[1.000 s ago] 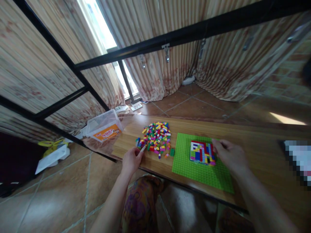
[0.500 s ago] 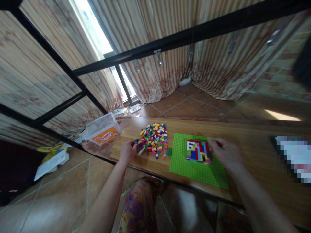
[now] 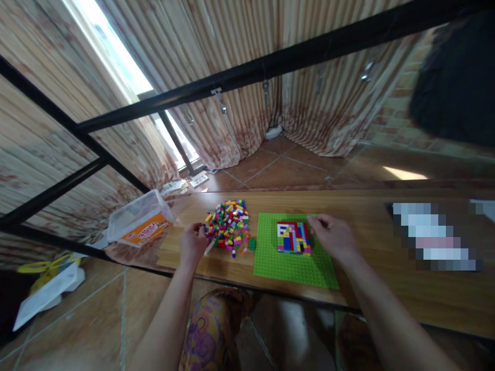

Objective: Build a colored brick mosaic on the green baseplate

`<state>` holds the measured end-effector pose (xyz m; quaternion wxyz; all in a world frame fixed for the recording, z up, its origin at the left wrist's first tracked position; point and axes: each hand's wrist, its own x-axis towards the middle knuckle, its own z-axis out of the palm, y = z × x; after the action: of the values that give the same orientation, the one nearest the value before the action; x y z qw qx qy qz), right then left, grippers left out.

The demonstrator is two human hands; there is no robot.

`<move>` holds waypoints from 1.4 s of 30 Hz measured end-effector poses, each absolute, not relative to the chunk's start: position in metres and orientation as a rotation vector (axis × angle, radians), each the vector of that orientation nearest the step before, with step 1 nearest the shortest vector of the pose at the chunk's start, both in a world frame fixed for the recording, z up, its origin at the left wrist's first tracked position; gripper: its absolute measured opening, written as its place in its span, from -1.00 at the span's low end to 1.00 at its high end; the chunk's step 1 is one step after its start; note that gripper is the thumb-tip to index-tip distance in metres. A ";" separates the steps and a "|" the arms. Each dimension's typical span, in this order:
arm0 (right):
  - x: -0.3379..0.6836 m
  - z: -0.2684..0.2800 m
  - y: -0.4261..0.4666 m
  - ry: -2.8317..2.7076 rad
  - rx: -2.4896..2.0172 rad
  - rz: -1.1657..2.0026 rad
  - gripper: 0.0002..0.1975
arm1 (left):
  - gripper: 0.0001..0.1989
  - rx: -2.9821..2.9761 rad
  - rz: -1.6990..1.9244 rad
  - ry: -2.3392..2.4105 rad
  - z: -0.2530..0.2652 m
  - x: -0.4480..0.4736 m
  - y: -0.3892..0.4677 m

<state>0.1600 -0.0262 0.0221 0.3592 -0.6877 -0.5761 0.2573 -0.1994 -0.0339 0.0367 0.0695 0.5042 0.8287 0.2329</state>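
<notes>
A square block of multicoloured toy bricks (image 3: 294, 238) stands on a green studded baseplate (image 3: 270, 273). My right hand (image 3: 333, 234) is at the block's right edge, thumb and fingers pinched together; whether a small brick is between them cannot be seen. To the left lies a heap of loose coloured bricks (image 3: 230, 224). My left hand (image 3: 193, 242) is at the heap's left edge with its fingers drawn together; their tips are too small to show what they hold. A single green brick (image 3: 252, 243) lies between the heap and the baseplate.
The wooden table (image 3: 367, 247) carries everything. A clear plastic box (image 3: 141, 219) with an orange label stands at its left end. A pixelated flat item (image 3: 433, 234) lies to the right. A black metal rail (image 3: 247, 69) crosses in front of striped curtains (image 3: 240, 31).
The view has turned to the right, so the table things appear further left. Both hands stay at nearly the same places beside the heap and the brick block.
</notes>
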 end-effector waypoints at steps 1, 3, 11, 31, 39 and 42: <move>0.160 0.023 -0.027 -1.486 -1.775 0.666 -0.57 | -0.65 1.526 0.710 2.489 0.035 -0.196 -0.032; 0.161 0.023 -0.027 -1.487 -1.777 0.662 -0.57 | -0.64 1.544 0.725 2.475 0.032 -0.191 -0.029; 0.163 0.022 -0.027 -1.517 -1.792 0.638 -0.57 | -0.68 1.584 0.779 2.392 0.039 -0.179 -0.026; 0.162 0.017 -0.031 -1.583 -1.798 0.549 -0.59 | -0.73 1.853 0.999 1.279 0.008 -0.043 0.006; 0.152 0.017 -0.030 -1.564 -1.752 0.561 -0.68 | -0.71 1.936 0.937 1.271 0.017 -0.040 0.001; 0.148 0.014 -0.028 -1.618 -1.631 0.514 -0.73 | -0.71 1.974 0.916 1.272 0.020 -0.037 0.000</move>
<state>0.1482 -0.0280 0.0137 0.3837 -0.6397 -0.6347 0.2017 -0.0367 0.0004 0.0203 0.3055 0.7456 0.4804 0.3462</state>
